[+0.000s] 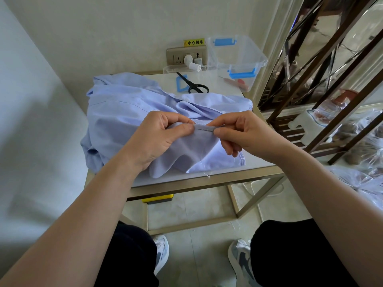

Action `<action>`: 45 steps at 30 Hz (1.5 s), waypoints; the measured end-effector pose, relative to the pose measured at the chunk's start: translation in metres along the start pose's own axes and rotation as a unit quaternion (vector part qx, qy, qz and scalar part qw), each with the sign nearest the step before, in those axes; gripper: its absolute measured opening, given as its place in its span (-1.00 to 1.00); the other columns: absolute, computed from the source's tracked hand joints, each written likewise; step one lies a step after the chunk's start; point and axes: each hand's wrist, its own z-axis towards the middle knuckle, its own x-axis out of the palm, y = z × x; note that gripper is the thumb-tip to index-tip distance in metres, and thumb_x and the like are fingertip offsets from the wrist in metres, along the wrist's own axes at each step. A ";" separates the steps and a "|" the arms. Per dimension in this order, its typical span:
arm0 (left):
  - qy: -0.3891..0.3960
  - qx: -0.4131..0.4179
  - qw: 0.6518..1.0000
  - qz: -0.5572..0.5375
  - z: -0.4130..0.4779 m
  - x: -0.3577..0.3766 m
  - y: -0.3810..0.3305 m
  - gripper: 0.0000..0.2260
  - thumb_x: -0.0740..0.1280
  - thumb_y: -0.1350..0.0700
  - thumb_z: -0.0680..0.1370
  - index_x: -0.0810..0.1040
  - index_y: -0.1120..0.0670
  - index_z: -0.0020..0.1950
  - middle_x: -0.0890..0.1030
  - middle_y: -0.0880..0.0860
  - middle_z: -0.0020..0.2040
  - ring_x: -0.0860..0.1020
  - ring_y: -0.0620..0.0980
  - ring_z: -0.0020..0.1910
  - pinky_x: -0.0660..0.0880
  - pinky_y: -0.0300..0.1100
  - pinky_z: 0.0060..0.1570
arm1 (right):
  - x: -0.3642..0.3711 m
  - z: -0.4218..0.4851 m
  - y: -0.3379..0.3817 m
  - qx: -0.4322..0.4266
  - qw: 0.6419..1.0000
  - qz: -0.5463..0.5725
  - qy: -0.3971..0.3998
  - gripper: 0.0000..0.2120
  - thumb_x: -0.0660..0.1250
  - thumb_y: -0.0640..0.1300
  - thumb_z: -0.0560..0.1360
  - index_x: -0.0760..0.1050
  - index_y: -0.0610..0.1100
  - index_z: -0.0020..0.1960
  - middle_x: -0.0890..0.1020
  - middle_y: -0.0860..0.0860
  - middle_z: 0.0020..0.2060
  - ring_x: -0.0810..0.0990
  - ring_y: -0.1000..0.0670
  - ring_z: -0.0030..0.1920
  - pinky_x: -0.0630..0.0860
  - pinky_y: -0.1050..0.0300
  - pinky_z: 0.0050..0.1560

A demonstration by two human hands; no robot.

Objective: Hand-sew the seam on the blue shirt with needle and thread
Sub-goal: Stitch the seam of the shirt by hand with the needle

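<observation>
The light blue shirt [124, 104] lies crumpled on a small white-topped table [255, 162]. My left hand [159, 135] pinches a folded edge of the shirt between thumb and forefinger. My right hand [238, 131] pinches the same fold just to the right, and a thin needle [205, 129] lies along the seam between the two hands. A short white thread end [207, 174] hangs off the shirt's lower edge by the table front. The rest of the thread is too fine to trace.
Black scissors [193, 84] and a blue frame-shaped piece [182, 83] lie behind the shirt. A clear plastic box [236, 59] with blue latches stands at the back right, by a wall socket [186, 56]. A metal shelf [323, 96] stands close on the right.
</observation>
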 end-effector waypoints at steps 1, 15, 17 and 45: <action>0.006 -0.005 1.000 -0.008 0.000 0.000 0.000 -0.85 0.41 0.19 0.53 0.69 -0.01 -0.18 0.65 -0.04 -0.23 0.55 -0.19 -0.24 0.45 -0.39 -0.15 | 0.000 0.000 0.000 -0.001 1.000 0.008 0.003 -0.83 0.24 -0.32 0.60 0.59 -0.17 0.06 0.52 -0.03 -0.53 0.42 0.10 -0.52 0.39 0.34 -0.43; 0.067 -0.045 0.990 -0.114 -0.003 -0.001 -0.001 -0.88 0.43 0.07 0.37 0.70 0.03 -0.14 0.69 -0.01 -0.19 0.59 -0.13 -0.19 0.53 -0.31 -0.07 | -0.001 0.001 -0.005 -0.032 0.998 0.052 0.021 -0.87 0.24 -0.29 0.61 0.56 -0.16 0.03 0.56 -0.02 -0.48 0.42 0.05 -0.49 0.39 0.30 -0.39; 0.074 -0.050 0.990 -0.112 -0.003 -0.001 -0.001 -0.87 0.43 0.06 0.37 0.70 0.04 -0.13 0.68 0.01 -0.17 0.58 -0.11 -0.17 0.52 -0.28 -0.05 | 0.000 0.001 -0.005 -0.032 0.998 0.053 0.024 -0.89 0.25 -0.28 0.61 0.55 -0.17 0.01 0.56 -0.03 -0.47 0.41 0.05 -0.49 0.39 0.30 -0.39; 0.009 -0.041 0.997 -0.069 0.001 0.005 -0.003 -0.88 0.43 0.10 0.51 0.72 0.06 -0.20 0.68 0.13 -0.18 0.53 -0.05 -0.19 0.45 -0.14 -0.04 | 0.011 0.009 -0.001 -0.150 0.980 -0.092 -0.098 -0.80 0.30 -0.28 0.58 0.46 -0.15 0.18 0.61 0.05 -0.06 0.53 0.03 -0.13 0.53 0.16 -0.03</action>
